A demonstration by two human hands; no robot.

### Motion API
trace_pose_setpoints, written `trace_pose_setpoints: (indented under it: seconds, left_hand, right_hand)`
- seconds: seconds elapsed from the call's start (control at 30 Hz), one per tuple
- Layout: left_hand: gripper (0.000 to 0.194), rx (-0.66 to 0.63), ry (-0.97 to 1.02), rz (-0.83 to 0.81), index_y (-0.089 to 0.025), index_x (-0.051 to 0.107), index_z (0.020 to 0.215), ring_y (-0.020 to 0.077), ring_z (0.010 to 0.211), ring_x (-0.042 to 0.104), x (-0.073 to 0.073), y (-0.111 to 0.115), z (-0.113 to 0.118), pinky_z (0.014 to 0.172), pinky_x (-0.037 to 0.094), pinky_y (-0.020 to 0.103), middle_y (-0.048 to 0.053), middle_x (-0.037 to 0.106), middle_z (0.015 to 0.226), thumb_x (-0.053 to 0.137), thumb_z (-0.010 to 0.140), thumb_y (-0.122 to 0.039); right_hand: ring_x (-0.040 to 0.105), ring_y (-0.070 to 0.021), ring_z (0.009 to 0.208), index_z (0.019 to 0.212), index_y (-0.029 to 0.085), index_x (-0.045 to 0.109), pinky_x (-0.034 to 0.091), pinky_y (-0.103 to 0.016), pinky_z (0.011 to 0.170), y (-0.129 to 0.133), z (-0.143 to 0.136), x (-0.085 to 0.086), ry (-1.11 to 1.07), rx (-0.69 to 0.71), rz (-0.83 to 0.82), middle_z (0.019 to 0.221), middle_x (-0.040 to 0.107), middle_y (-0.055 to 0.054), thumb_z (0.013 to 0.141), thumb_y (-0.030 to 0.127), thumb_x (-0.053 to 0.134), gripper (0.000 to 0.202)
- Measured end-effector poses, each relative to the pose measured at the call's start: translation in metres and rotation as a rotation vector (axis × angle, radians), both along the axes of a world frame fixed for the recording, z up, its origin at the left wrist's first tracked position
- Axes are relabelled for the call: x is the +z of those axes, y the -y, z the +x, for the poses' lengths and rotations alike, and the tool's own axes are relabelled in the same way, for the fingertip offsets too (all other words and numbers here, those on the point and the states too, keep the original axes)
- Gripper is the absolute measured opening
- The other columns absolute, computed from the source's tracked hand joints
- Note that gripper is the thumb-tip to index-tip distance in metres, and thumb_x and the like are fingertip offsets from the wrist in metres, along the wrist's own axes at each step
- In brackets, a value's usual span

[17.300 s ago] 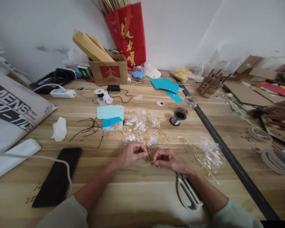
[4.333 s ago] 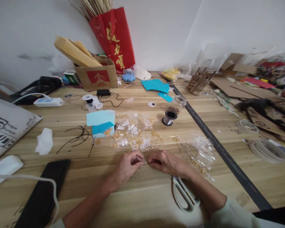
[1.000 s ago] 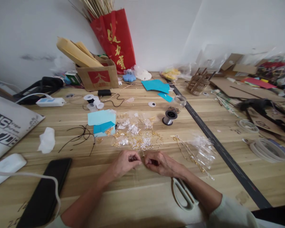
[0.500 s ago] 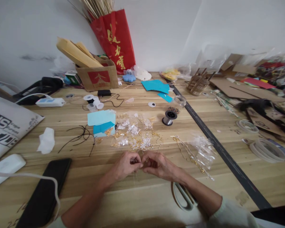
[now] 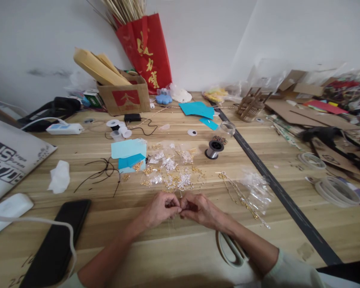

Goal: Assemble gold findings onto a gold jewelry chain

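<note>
Over the middle of the table, my left hand (image 5: 163, 208) and my right hand (image 5: 198, 208) meet fingertip to fingertip, both closed in a pinch. A thin clear thread (image 5: 169, 227) hangs below my left fingers. What sits between the right fingertips is too small to make out. Just beyond the hands lie loose gold and silver beads (image 5: 180, 180), partly on small clear bags. Scissors (image 5: 232, 250) with pale handles lie partly under my right forearm. A spool of clear line (image 5: 214, 149) stands farther back, and a beaded gold chain (image 5: 237, 190) lies to the right.
Blue cards (image 5: 129, 149) and black cord (image 5: 103, 174) lie left of the beads. A black phone (image 5: 58, 240) and white cable are at the near left. A cardboard box (image 5: 124, 96) and red bag (image 5: 147, 52) stand at the back. Round clear lids (image 5: 337, 191) lie at right.
My fingertips have come slightly closer together and now touch. The view has shifted very slightly; the things on the table stay in place.
</note>
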State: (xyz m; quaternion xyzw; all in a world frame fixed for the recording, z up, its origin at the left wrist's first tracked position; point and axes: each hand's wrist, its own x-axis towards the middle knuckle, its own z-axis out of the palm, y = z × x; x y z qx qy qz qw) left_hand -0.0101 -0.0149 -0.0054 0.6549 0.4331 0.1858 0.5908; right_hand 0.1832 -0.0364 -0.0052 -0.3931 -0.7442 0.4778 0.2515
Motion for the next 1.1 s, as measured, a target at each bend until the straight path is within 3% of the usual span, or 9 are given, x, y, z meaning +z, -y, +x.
trace_pose_setpoints:
  seconds: [0.2, 0.43, 0.7, 0.93, 1.1]
  left_hand:
    - [0.012, -0.018, -0.046, 0.015, -0.014, 0.063, 0.071, 0.0112, 0.052, 0.058, -0.007, -0.002, -0.004, 0.05, 0.043, 0.02, -0.001, 0.061, 0.059, 0.062, 0.073, -0.026]
    - [0.011, -0.065, -0.132, 0.023, -0.014, 0.062, 0.068, 0.0106, 0.049, 0.054, 0.012, -0.003, -0.005, 0.049, 0.039, 0.02, -0.002, 0.059, 0.053, 0.061, 0.073, -0.024]
    - [0.013, -0.088, -0.03, -0.087, -0.014, 0.06, 0.066, 0.0084, 0.047, 0.052, 0.01, -0.011, -0.014, 0.047, 0.041, 0.019, -0.002, 0.059, 0.053, 0.066, 0.068, -0.025]
    - [0.017, -0.104, -0.009, -0.113, -0.014, 0.058, 0.066, 0.0088, 0.046, 0.054, 0.01, -0.01, -0.016, 0.047, 0.042, 0.019, -0.001, 0.061, 0.055, 0.067, 0.069, -0.029]
    - [0.012, -0.148, -0.066, -0.113, -0.016, 0.054, 0.063, 0.0103, 0.045, 0.054, 0.001, 0.001, -0.003, 0.045, 0.041, 0.02, 0.0, 0.061, 0.056, 0.06, 0.071, -0.023]
  right_hand:
    - [0.05, -0.0084, 0.057, 0.083, 0.016, 0.061, 0.036, -0.018, 0.052, -0.002, 0.002, 0.005, 0.064, 0.013, 0.031, 0.065, 0.057, 0.004, 0.082, 0.015, 0.06, 0.002]
    - [0.047, -0.0085, 0.057, 0.082, 0.017, 0.062, 0.035, -0.019, 0.053, -0.003, 0.003, 0.018, 0.141, 0.063, 0.08, 0.066, 0.054, 0.003, 0.083, 0.014, 0.055, 0.008]
    - [0.044, -0.008, 0.055, 0.079, 0.016, 0.061, 0.033, -0.018, 0.05, -0.007, 0.007, 0.017, 0.134, 0.107, 0.087, 0.064, 0.052, 0.003, 0.082, 0.011, 0.052, 0.011]
    - [0.043, -0.0076, 0.055, 0.081, 0.016, 0.058, 0.033, -0.018, 0.05, -0.008, 0.008, 0.013, 0.062, 0.053, -0.02, 0.063, 0.05, 0.004, 0.086, 0.016, 0.052, 0.007]
    - [0.047, -0.0079, 0.053, 0.086, 0.016, 0.054, 0.035, -0.018, 0.049, -0.008, 0.009, 0.008, -0.04, -0.002, -0.15, 0.064, 0.053, 0.003, 0.09, 0.023, 0.049, 0.009]
